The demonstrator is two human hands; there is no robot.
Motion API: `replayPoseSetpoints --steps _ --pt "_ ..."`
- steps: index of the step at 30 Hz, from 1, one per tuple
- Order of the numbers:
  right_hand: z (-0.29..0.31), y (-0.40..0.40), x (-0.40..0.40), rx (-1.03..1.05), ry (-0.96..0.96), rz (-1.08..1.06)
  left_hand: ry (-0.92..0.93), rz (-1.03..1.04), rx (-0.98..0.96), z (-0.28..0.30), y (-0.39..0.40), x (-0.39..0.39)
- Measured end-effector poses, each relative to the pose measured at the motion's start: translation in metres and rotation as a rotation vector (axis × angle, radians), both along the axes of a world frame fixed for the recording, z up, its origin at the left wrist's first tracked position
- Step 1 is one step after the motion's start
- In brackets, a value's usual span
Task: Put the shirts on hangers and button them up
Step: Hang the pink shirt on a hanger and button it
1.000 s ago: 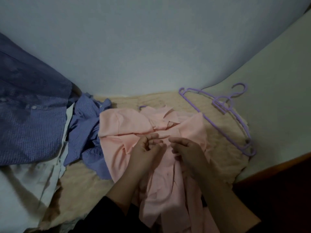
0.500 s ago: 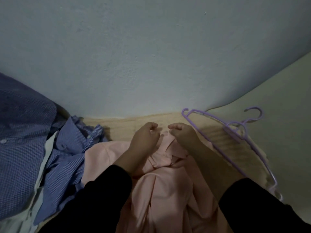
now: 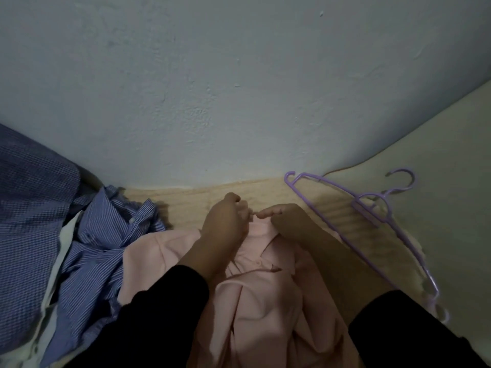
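Collar of pink shirt (image 3: pixel 260 296) pinched between left hand (image 3: pixel 225 224) and right hand (image 3: pixel 288 220) — purple hangers (image 3: pixel 372 221) lie right, on beige bedding (image 3: pixel 186 203); striped shirt (image 3: pixel 106 248) left — pale wall (image 3: pixel 239 88) behind.

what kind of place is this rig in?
Likely a bedroom at home, on a bed in a wall corner: a quilted beige blanket against a plain painted wall, loose shirts such as the blue striped one, and purple plastic hangers lying by.
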State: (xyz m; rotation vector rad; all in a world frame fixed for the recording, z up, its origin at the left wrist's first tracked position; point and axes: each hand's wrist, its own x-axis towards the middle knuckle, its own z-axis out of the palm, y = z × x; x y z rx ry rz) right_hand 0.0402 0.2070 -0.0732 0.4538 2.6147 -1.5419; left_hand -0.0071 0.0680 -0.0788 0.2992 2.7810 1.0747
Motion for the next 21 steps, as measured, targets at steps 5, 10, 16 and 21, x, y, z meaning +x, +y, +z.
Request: replayPoseSetpoints --steps 5,10,16,21 --pt "0.020 0.001 0.040 -0.065 0.013 -0.133 0.023 0.030 0.134 0.017 -0.012 0.034" --pt "0.033 -0.001 0.072 -0.109 0.109 -0.237 0.078 -0.015 0.221 0.037 -0.019 0.060" --pt "0.049 0.000 0.093 -0.114 0.038 -0.156 0.086 -0.060 0.091 0.054 -0.027 0.089" --pt "0.058 0.000 0.096 -0.290 -0.026 -0.079 0.102 -0.039 0.040 0.059 -0.035 0.097"
